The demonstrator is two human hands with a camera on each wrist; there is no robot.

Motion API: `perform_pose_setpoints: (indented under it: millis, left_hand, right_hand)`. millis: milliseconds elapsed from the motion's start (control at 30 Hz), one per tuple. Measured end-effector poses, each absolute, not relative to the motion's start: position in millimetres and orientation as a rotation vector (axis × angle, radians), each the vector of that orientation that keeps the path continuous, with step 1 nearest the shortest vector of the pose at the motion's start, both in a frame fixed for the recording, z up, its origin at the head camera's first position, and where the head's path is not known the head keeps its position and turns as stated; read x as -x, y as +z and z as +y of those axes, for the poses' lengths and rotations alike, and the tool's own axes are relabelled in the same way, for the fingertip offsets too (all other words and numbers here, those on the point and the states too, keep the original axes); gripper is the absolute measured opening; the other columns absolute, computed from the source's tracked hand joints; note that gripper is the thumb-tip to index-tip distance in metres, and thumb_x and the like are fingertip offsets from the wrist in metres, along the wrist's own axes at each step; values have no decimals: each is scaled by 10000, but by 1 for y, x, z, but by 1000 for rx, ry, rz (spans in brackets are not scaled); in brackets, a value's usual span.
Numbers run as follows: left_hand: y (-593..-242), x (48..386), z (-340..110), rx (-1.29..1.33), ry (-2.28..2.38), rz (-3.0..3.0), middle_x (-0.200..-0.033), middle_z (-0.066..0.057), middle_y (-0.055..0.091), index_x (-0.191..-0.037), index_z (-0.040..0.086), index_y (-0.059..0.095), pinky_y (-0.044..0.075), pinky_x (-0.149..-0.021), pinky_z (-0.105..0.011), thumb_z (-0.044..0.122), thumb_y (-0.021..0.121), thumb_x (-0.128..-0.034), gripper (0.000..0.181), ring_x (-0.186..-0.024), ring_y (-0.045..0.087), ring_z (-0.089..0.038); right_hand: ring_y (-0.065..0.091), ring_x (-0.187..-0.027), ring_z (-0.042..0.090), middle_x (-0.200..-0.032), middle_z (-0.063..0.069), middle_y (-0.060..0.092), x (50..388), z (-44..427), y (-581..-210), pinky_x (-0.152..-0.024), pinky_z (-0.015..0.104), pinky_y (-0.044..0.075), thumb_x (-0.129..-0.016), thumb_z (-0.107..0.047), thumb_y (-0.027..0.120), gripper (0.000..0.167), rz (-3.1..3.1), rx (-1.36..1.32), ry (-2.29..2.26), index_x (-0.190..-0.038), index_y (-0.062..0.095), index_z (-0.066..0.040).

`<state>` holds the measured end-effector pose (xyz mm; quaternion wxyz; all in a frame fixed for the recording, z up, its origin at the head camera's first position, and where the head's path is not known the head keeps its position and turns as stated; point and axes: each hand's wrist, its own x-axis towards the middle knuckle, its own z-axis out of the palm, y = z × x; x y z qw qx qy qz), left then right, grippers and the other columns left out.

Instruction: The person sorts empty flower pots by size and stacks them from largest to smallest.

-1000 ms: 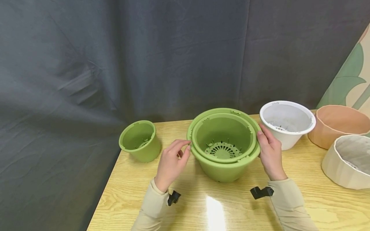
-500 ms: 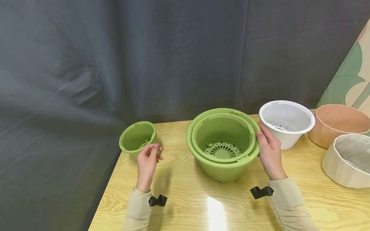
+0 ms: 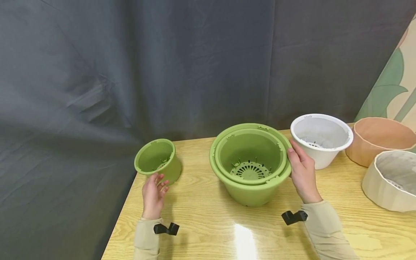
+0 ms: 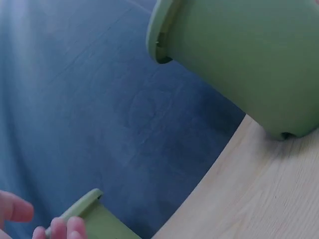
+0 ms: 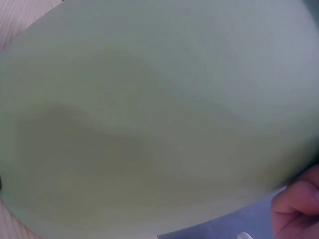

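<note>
In the head view a large green flowerpot (image 3: 251, 195) stands at mid-table with a smaller green pot (image 3: 250, 144) nested inside it. My right hand (image 3: 303, 175) grips the right side of the large pot's rim. The right wrist view is filled by that pot's wall (image 5: 149, 114), with curled fingers (image 5: 299, 204) at its edge. Farther left, a small green pot (image 3: 173, 168) sits near the table's left edge. At its front rim is my left hand (image 3: 152, 196), fingers loosely bent and apart from the thumb. Whether it touches the rim cannot be made out.
Right of the large pot stand a white pot (image 3: 328, 155), a terracotta-coloured pot (image 3: 360, 151) and a cream faceted pot (image 3: 380, 186). A dark cloth (image 3: 201, 65) hangs behind the wooden table (image 3: 208, 224).
My left hand has left the large pot's left rim and moved left to the front of the small green pot, its fingers spreading. The right hand keeps its grip; the pots stay put.
</note>
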<state>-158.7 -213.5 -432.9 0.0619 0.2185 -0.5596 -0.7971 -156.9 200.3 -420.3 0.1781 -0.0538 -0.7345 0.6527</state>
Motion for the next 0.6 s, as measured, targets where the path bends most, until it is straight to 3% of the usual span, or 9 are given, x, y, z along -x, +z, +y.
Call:
perform_pose_setpoints:
  millis: [600]
  left_hand:
    - [-443, 168, -229, -726, -2670, -1226, -1020, 19, 487, -1138, 167, 411, 439, -706, -177, 212, 411, -1019, 128, -895, 538, -115]
  right_hand:
    - [676, -739, -12, -1379, 311, 466, 156, 200, -421, -595, 191, 573, -1031, -294, 412, 510, -2055, 121, 1883, -1476, 370, -49]
